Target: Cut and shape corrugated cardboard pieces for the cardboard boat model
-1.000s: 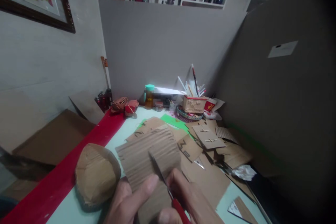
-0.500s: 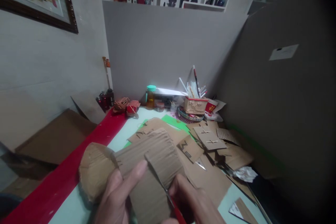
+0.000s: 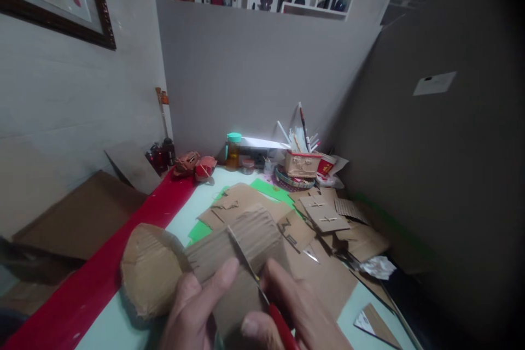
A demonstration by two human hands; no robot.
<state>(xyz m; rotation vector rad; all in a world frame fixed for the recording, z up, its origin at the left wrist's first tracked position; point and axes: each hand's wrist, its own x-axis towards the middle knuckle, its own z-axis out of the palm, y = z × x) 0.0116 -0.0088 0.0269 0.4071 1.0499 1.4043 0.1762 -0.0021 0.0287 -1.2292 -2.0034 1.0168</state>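
Note:
My left hand grips a ridged sheet of corrugated cardboard from its left side, thumb pressed on top. My right hand is closed on red-handled scissors, whose blades are inside a cut that runs up the middle of the sheet. The sheet is curled and lifted above the pale green table. A rounded brown cardboard shell lies just left of my left hand.
Flat cardboard pieces, some with slits, litter the table's middle and right. A red strip edges the table on the left. At the back stand a pen box, a green-capped jar and small red items. A tall cardboard panel walls the right.
The sheet has curled and been drawn nearer to me, uncovering green paper beyond it. The scissor blades have advanced up the cut. My left thumb has shifted on the sheet.

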